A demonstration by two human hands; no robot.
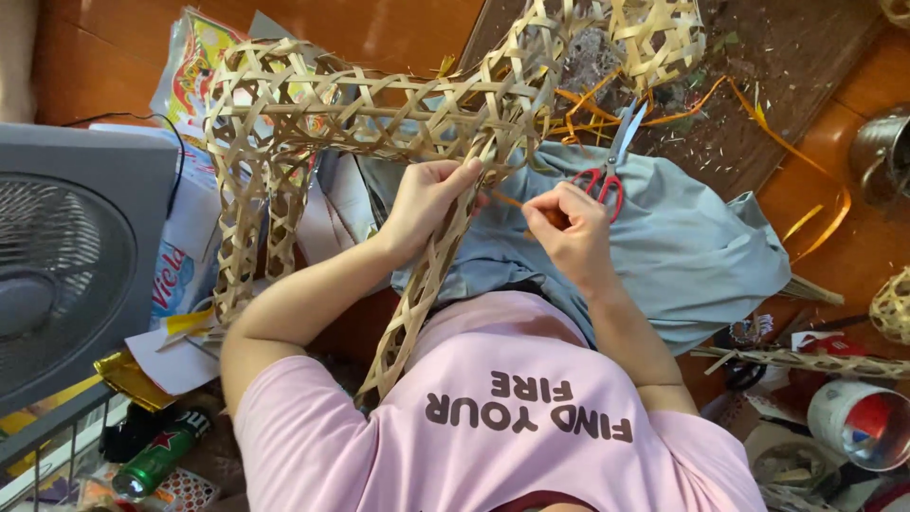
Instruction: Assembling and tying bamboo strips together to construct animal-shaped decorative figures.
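Observation:
A large open-weave frame of pale bamboo strips point(360, 104) lies across my lap and the floor, with long woven legs running down to the left and toward my body. My left hand point(427, 204) grips one woven leg point(422, 284) near its upper end. My right hand point(569, 228) is pinched shut on a thin orange strip point(512, 201) just right of that leg. Red-handled scissors point(611, 161) lie on the grey cloth point(692, 246) over my knees, just behind my right hand.
A grey fan point(71, 256) stands at the left. Papers and bags point(190, 85) lie under the weave. A green bottle point(156, 460) lies at lower left. Orange strips point(758, 118) litter a dark mat. A metal pot point(882, 156), tape roll point(858, 422) and small woven ball point(893, 305) sit right.

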